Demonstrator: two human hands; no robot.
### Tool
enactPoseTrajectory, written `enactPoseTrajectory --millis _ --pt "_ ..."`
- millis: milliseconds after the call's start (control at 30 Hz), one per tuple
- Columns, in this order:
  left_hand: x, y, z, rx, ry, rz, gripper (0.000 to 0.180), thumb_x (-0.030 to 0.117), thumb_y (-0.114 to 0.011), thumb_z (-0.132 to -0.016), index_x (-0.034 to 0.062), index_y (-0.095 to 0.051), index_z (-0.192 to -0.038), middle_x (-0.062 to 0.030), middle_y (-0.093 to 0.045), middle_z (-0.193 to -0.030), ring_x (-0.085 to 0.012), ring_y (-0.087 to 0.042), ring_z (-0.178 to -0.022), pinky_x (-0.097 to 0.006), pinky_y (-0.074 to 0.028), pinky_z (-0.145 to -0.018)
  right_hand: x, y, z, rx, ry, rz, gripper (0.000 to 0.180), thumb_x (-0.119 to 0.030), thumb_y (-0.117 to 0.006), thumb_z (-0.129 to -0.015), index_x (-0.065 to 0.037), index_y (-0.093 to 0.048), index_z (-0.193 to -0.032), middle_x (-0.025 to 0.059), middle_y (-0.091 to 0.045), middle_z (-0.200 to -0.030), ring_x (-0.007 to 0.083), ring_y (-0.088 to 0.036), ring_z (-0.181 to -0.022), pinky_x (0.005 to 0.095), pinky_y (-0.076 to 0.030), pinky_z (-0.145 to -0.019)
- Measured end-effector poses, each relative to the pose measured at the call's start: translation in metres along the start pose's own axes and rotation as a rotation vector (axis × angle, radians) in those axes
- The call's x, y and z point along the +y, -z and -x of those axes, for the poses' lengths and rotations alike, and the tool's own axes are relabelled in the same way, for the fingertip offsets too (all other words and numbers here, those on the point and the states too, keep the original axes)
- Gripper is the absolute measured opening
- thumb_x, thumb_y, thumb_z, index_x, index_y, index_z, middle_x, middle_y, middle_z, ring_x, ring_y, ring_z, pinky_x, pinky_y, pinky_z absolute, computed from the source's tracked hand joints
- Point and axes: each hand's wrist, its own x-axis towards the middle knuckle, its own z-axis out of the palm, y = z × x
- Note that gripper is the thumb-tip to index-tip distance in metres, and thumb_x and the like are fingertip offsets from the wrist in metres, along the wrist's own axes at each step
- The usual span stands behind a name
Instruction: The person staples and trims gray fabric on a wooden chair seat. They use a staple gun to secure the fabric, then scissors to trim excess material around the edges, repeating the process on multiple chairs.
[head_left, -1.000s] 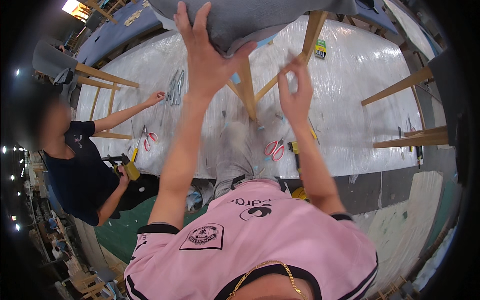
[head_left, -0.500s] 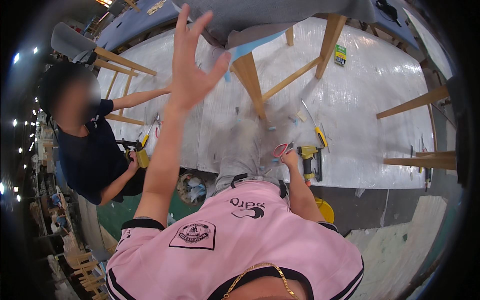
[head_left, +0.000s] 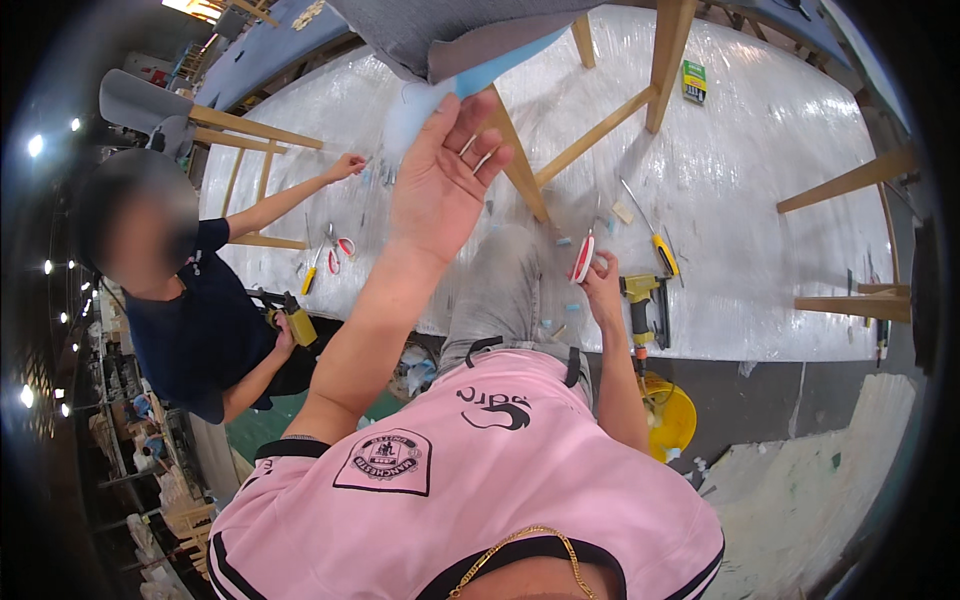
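A grey upholstered chair [head_left: 470, 30] looms at the top, tipped so its wooden legs slant down. Pale blue padding [head_left: 408, 115] hangs out beneath its fabric edge. My left hand [head_left: 455, 165] is raised to that edge, thumb and fingertips pinched at the padding, other fingers curled with the palm showing. Lower right, my right hand [head_left: 602, 288] grips scissors [head_left: 584, 258] with red and white handles, blades pointing away. Beside that hand lies a yellow and black staple gun [head_left: 642, 305], and past it a tool with a yellow handle and long thin shaft [head_left: 665, 255].
A plastic-wrapped table [head_left: 740, 130] carries blue scraps and a green and yellow box [head_left: 694, 82]. To the left, a co-worker [head_left: 165, 290] holds another staple gun [head_left: 297, 320] near a second chair [head_left: 150, 100]. A yellow bucket [head_left: 690, 415] and chair legs [head_left: 850, 305] stand at right.
My left hand has come down and right from an open spread to the padding, its fingers closing. The scissors in my right hand have turned upright. The co-worker's far arm shows more fully.
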Motion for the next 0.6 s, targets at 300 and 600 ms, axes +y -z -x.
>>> enactPoseTrajectory --millis 300,600 --pt "0.0 0.0 -0.025 0.14 -0.474 -0.554 0.026 0.027 -0.082 -0.091 0.0023 -0.073 -0.095 -0.0046 -0.071 -0.077 -0.0128 -0.065 -0.061 -0.027 -0.054 -0.06 -0.183 -0.136 -0.002 -0.425 0.395 0.584 0.065 -0.036 -0.079 -0.091 -0.007 -0.05 -0.141 0.0025 -0.055 -0.093 0.0136 -0.056 -0.079 0.0279 -0.047 -0.071" --pt "0.004 0.004 -0.029 0.181 -0.653 -0.851 0.026 0.023 -0.081 -0.092 -0.0023 -0.075 -0.091 -0.0002 -0.067 -0.069 -0.0075 -0.062 -0.058 -0.022 -0.044 -0.055 -0.22 -0.192 -0.024 -0.607 0.545 0.689 0.097 -0.068 -0.083 -0.073 -0.006 -0.049 -0.14 0.0049 -0.058 -0.106 0.018 -0.056 -0.099 0.034 -0.047 -0.092"
